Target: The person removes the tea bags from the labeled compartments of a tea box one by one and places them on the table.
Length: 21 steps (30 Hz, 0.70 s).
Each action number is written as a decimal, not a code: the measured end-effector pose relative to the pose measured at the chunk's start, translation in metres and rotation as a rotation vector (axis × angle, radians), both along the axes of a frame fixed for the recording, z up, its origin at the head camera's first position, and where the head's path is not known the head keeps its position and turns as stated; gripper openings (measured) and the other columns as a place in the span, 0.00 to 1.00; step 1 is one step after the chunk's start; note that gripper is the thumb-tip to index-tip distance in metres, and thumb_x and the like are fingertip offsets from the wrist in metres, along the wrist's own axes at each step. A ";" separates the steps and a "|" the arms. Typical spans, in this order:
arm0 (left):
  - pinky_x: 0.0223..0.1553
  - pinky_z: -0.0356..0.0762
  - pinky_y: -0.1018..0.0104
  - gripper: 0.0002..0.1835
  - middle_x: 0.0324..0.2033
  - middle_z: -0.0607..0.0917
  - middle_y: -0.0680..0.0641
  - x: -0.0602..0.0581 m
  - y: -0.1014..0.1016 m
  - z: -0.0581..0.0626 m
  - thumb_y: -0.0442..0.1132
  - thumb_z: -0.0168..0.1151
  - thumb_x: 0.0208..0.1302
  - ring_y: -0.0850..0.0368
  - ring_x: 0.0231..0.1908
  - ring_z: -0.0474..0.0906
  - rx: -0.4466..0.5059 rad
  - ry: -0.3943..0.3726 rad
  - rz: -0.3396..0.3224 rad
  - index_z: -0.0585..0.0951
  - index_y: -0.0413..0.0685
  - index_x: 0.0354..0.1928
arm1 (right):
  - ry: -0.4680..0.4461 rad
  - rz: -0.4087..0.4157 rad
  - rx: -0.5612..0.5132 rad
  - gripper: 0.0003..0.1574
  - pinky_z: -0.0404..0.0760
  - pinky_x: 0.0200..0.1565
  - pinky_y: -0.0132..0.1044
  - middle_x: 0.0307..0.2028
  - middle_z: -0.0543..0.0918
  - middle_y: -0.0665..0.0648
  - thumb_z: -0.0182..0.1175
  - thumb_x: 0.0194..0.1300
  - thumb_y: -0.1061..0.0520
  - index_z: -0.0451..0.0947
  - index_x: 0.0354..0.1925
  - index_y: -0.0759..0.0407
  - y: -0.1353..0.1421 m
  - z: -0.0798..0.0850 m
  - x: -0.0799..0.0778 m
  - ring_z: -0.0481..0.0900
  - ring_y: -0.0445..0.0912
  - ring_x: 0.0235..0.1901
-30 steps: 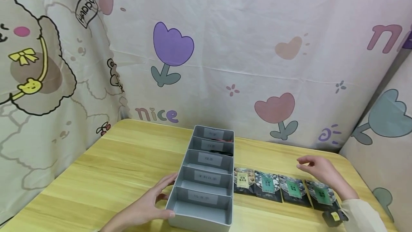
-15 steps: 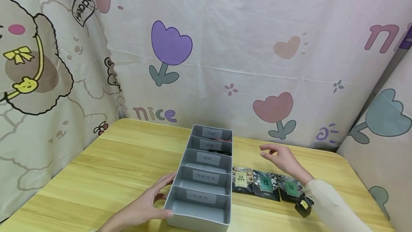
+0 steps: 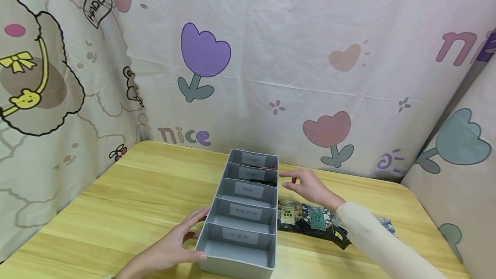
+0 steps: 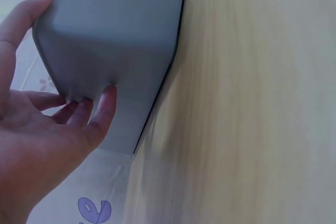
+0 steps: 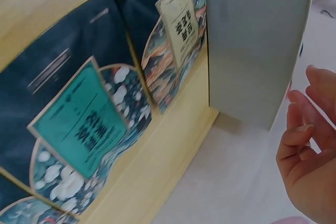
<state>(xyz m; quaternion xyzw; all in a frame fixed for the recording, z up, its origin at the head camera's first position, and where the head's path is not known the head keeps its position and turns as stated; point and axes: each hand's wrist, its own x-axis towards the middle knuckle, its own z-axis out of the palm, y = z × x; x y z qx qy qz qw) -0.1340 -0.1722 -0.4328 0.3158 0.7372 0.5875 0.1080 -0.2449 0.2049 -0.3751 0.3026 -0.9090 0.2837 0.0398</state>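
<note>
A long grey divider box (image 3: 236, 261) with five labelled compartments stands on the table. My left hand (image 3: 176, 240) grips its near left corner, thumb at the front and fingers against the outer side; the left wrist view shows those bent fingertips touching the grey wall (image 4: 126, 40). Beside the box's right wall, near the second compartment from the back, my right hand (image 3: 311, 188) hovers with fingers loosely bent and nothing in them. Under that arm lie dark tea packets, one with a yellow label (image 3: 288, 216) and one with a green label (image 3: 317, 218); the sleeve partly hides others.
Something red (image 3: 265, 167) shows in the rearmost compartment, and a black item (image 3: 263, 182) in the one before it. A wooden table (image 3: 128, 193) carries everything. Printed cloth (image 3: 271, 55) hangs behind and at both sides.
My right hand has swept left, from above the rightmost packet to the box's right side. My left hand keeps its hold on the corner. The head view has shifted slightly.
</note>
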 end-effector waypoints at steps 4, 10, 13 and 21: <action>0.53 0.71 0.67 0.46 0.69 0.52 0.29 0.000 -0.001 0.000 0.31 0.68 0.58 0.66 0.59 0.64 0.007 0.002 -0.003 0.52 0.36 0.74 | 0.001 0.016 0.018 0.19 0.70 0.23 0.33 0.39 0.85 0.52 0.62 0.66 0.58 0.81 0.55 0.61 -0.011 -0.001 -0.004 0.72 0.39 0.26; 0.53 0.72 0.66 0.45 0.69 0.53 0.30 0.000 0.000 -0.002 0.33 0.68 0.59 0.62 0.62 0.62 0.018 0.029 -0.013 0.53 0.37 0.74 | -0.034 0.035 0.038 0.18 0.70 0.23 0.33 0.34 0.84 0.50 0.61 0.66 0.58 0.82 0.54 0.61 -0.020 -0.002 -0.008 0.72 0.41 0.26; 0.53 0.72 0.66 0.45 0.69 0.54 0.30 0.000 0.000 -0.003 0.33 0.68 0.59 0.61 0.62 0.63 0.015 0.031 -0.012 0.53 0.38 0.74 | -0.044 0.045 0.047 0.16 0.71 0.24 0.33 0.36 0.85 0.51 0.61 0.66 0.59 0.82 0.52 0.62 -0.022 -0.001 -0.008 0.73 0.41 0.26; 0.53 0.72 0.66 0.46 0.69 0.54 0.32 0.000 -0.001 -0.001 0.33 0.68 0.59 0.61 0.62 0.62 0.000 -0.008 -0.002 0.53 0.39 0.74 | -0.011 0.071 0.108 0.14 0.70 0.25 0.32 0.32 0.83 0.50 0.60 0.66 0.61 0.83 0.49 0.64 -0.029 0.002 -0.010 0.69 0.38 0.24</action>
